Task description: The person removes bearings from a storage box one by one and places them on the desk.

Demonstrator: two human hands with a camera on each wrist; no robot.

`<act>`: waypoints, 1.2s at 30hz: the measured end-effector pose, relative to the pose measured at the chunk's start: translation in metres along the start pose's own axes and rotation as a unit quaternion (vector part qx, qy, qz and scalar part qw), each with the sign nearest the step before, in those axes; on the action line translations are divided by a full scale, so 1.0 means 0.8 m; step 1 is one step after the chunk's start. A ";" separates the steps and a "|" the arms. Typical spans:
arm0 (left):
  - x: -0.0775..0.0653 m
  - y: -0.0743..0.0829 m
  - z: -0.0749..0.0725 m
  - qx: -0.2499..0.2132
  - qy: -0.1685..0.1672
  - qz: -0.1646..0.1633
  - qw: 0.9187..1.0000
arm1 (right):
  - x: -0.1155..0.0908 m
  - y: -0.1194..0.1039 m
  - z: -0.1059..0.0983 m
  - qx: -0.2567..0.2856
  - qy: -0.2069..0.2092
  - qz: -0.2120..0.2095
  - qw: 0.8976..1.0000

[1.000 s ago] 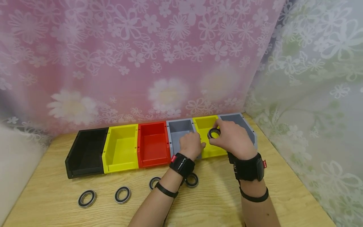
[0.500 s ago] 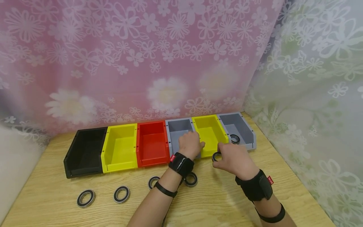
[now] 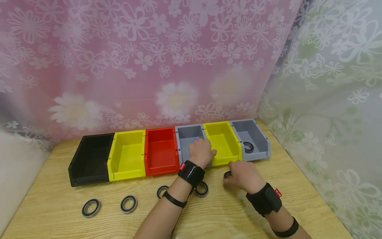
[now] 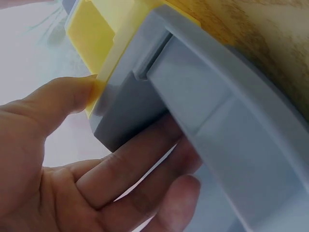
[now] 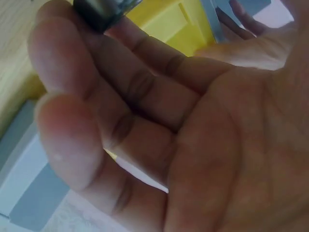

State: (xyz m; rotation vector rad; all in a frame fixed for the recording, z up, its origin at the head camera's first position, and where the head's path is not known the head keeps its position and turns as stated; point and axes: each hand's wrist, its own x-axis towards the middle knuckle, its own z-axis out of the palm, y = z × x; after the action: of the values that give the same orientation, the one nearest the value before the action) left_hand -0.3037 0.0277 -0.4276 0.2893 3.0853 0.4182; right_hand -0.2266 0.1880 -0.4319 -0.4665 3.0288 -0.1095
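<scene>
My right hand (image 3: 246,176) pinches a black-sealed ball bearing (image 3: 227,175) between thumb and fingertips, low over the table in front of the right yellow bin (image 3: 222,146). Only part of that bearing shows past the fingers; in the right wrist view its dark edge (image 5: 104,13) appears at the top. My left hand (image 3: 201,153) grips the wall of the middle grey bin (image 4: 212,92). Its thumb lies on the yellow side, and its fingers curl against the grey wall. Another bearing (image 3: 248,147) lies inside the rightmost grey bin (image 3: 250,132).
Left of the middle grey bin stand a red bin (image 3: 162,151), a yellow bin (image 3: 127,154) and a black bin (image 3: 91,159), joined in one row. Several bearings (image 3: 129,204) lie along the wooden table (image 3: 59,219), some partly behind the left forearm. A flowered curtain (image 3: 167,66) hangs behind.
The right hand has come down and toward the person with its bearing, from over the right yellow bin to the table in front, uncovering the bearing in the rightmost bin. The left hand stays put.
</scene>
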 end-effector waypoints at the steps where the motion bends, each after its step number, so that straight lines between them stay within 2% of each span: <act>1: -0.001 0.000 0.000 0.000 0.002 0.001 1.000 | 0.000 0.000 0.002 -0.003 -0.002 0.000 1.000; 15: 0.004 0.003 0.003 0.001 0.005 0.004 1.000 | 0.011 -0.003 0.019 -0.009 0.001 0.003 1.000; 28: 0.002 0.003 0.002 -0.004 0.010 0.003 1.000 | 0.012 -0.007 0.022 -0.021 0.010 0.006 1.000; 32: 0.000 0.002 0.004 0.002 0.015 0.005 1.000 | 0.011 -0.004 0.020 -0.027 0.008 0.003 1.000; 36: -0.001 0.001 0.005 0.007 0.015 0.005 1.000 | 0.008 -0.002 0.003 -0.019 0.026 -0.005 0.999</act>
State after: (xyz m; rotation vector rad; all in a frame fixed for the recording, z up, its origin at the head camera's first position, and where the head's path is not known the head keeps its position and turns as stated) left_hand -0.3029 0.0294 -0.4314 0.3023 3.1181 0.4051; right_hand -0.2321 0.1844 -0.4345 -0.4888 3.0839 -0.0659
